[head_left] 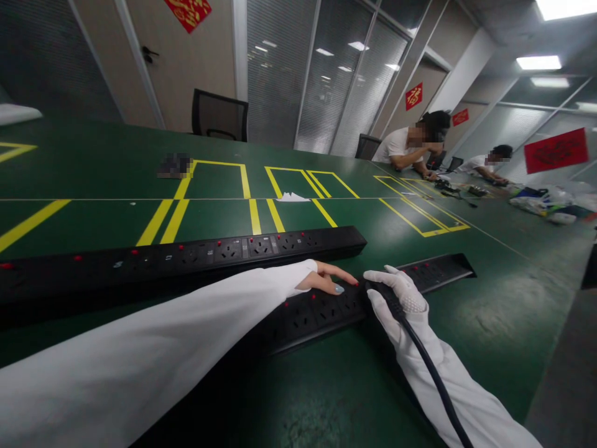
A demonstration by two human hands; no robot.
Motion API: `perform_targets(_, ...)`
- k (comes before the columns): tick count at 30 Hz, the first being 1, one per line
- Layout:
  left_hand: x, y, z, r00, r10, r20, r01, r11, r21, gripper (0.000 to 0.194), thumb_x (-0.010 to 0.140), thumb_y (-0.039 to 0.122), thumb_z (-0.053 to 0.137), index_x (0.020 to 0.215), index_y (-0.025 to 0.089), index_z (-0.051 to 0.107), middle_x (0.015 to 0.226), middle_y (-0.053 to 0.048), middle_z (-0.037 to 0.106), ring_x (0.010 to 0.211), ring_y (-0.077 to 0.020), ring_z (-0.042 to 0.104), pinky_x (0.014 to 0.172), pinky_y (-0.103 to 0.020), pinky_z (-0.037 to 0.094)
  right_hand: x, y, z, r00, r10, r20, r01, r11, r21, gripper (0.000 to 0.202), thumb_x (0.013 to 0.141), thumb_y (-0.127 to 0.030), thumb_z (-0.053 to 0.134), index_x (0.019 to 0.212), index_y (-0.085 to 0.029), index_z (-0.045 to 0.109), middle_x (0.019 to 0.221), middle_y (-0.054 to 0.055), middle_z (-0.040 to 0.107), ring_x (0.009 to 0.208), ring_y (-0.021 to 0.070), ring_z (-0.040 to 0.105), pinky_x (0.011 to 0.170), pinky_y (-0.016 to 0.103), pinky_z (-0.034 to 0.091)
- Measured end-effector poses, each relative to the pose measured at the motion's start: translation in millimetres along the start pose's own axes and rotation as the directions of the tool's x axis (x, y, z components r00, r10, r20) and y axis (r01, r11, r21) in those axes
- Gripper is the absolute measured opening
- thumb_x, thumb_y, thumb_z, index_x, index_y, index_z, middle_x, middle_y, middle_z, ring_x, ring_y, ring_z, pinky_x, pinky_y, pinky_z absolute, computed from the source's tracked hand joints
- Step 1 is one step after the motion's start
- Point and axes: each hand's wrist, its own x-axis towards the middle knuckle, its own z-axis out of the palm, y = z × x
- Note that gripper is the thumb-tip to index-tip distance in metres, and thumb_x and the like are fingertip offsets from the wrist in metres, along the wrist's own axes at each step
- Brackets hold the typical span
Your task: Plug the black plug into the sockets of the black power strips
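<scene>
My left hand (pixel 325 277), in a long white sleeve, lies across the nearer black power strip (pixel 303 320). Its fingers are stretched out, with the tips near a small red switch (pixel 355 283). Just to its right, my right hand (pixel 394 294) wears a white glove. Thumb and fingers close round a black plug (pixel 385 297), held against the strip's sockets; whether its pins are fully in is hidden. A thick black cable (pixel 431 373) runs from the plug back along my right forearm. Behind lies a second, longer black power strip (pixel 252 247) with sockets and red switches.
Yellow tape outlines (pixel 245 180) mark the green table (pixel 326 398). A white scrap (pixel 293 196) and a blurred dark object (pixel 175 166) lie farther back. Two people sit at the far right, near cables and plastic bags (pixel 543 199). An office chair (pixel 219 115) stands behind the table.
</scene>
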Motion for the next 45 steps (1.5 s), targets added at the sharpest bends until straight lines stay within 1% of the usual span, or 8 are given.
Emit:
perform_targets(4, 0, 0, -1.4, 1.000, -0.011, 0.004, 0.010, 1.000, 0.017, 0.051, 0.070, 0.033, 0.066, 0.118, 0.018, 0.057, 0.052, 0.005, 0.051, 0.049, -0.0083, 0.045, 0.050, -0.020, 0.031, 0, 1, 1, 1.000, -0.010, -0.005, 0.010, 1.000, -0.013, 0.022, 0.081, -0.033, 0.051, 0.099, -0.026, 0.059, 0.095, 0.003, 0.065, 0.107, 0.0267, 0.052, 0.093, 0.046, 0.041)
perform_targets(13, -2, 2, -1.1, 1.000, -0.020, 0.002, 0.020, 0.999, 0.034, 0.050, 0.071, 0.035, 0.066, 0.119, 0.022, 0.057, 0.048, 0.007, 0.046, 0.043, -0.0058, 0.037, 0.045, -0.019, 0.025, 0, 3, 4, 0.999, -0.018, -0.044, 0.016, 0.999, -0.045, 0.024, 0.080, -0.037, 0.049, 0.097, -0.025, 0.062, 0.094, 0.004, 0.065, 0.104, 0.0261, 0.054, 0.092, 0.044, 0.042)
perform_targets(21, -5, 6, 2.3, 0.999, -0.054, 0.006, 0.054, 0.998, 0.020, 0.061, 0.065, 0.031, 0.072, 0.122, 0.024, 0.054, 0.044, 0.008, 0.040, 0.043, -0.0067, 0.037, 0.047, -0.019, 0.029, 0, -1, 4, 0.999, -0.007, -0.044, 0.006, 1.000, -0.022, 0.022, 0.081, -0.036, 0.050, 0.098, -0.025, 0.061, 0.094, 0.004, 0.064, 0.104, 0.0256, 0.054, 0.093, 0.044, 0.042)
perform_targets(28, -3, 2, 1.7, 0.995, -0.093, 0.039, 0.096, 0.990, -0.106, 0.063, 0.062, 0.024, 0.072, 0.123, 0.024, 0.053, 0.052, 0.007, 0.054, 0.051, -0.0100, 0.051, 0.058, -0.022, 0.042, 2, 4, 4, 0.998, -0.049, -0.038, 0.048, 0.998, -0.032, 0.024, 0.080, -0.035, 0.050, 0.098, -0.025, 0.062, 0.090, 0.004, 0.063, 0.097, 0.0252, 0.056, 0.089, 0.043, 0.044)
perform_targets(31, 0, -2, 0.3, 0.991, -0.103, 0.088, 0.121, 0.965, -0.234, 0.063, 0.061, 0.017, 0.072, 0.121, 0.024, 0.055, 0.068, 0.004, 0.065, 0.064, -0.0129, 0.059, 0.065, -0.023, 0.045, 3, 3, 3, 0.999, -0.042, -0.025, 0.041, 0.998, -0.056, 0.023, 0.079, -0.034, 0.050, 0.097, -0.025, 0.062, 0.089, 0.004, 0.062, 0.095, 0.0250, 0.056, 0.087, 0.042, 0.045)
perform_targets(35, 4, -8, -1.6, 0.980, -0.112, 0.165, 0.169, 0.907, -0.385, 0.063, 0.059, 0.011, 0.071, 0.118, 0.027, 0.057, 0.088, 0.004, 0.069, 0.080, -0.0152, 0.063, 0.075, -0.025, 0.047, 2, -2, 2, 0.999, -0.017, -0.042, 0.017, 1.000, -0.007, 0.020, 0.081, -0.033, 0.051, 0.097, -0.025, 0.061, 0.090, 0.004, 0.062, 0.096, 0.0235, 0.056, 0.090, 0.042, 0.043)
perform_targets(42, 8, -12, -3.7, 0.979, -0.102, 0.175, 0.165, 0.904, -0.394, 0.062, 0.058, 0.009, 0.070, 0.116, 0.026, 0.059, 0.091, 0.005, 0.069, 0.085, -0.0151, 0.063, 0.078, -0.024, 0.047, 2, -6, 2, 0.999, 0.013, -0.036, -0.012, 0.999, 0.032, 0.019, 0.081, -0.031, 0.051, 0.097, -0.026, 0.061, 0.093, 0.003, 0.063, 0.098, 0.0227, 0.056, 0.091, 0.041, 0.042)
perform_targets(45, 13, -13, -3.5, 0.978, -0.145, 0.151, 0.192, 0.911, -0.366, 0.064, 0.055, 0.009, 0.071, 0.116, 0.026, 0.059, 0.087, 0.004, 0.069, 0.079, -0.0150, 0.063, 0.075, -0.024, 0.047, 1, -6, 2, 0.999, 0.018, -0.037, -0.017, 0.999, 0.037, 0.019, 0.081, -0.031, 0.052, 0.097, -0.026, 0.061, 0.093, 0.003, 0.063, 0.098, 0.0224, 0.056, 0.091, 0.040, 0.042)
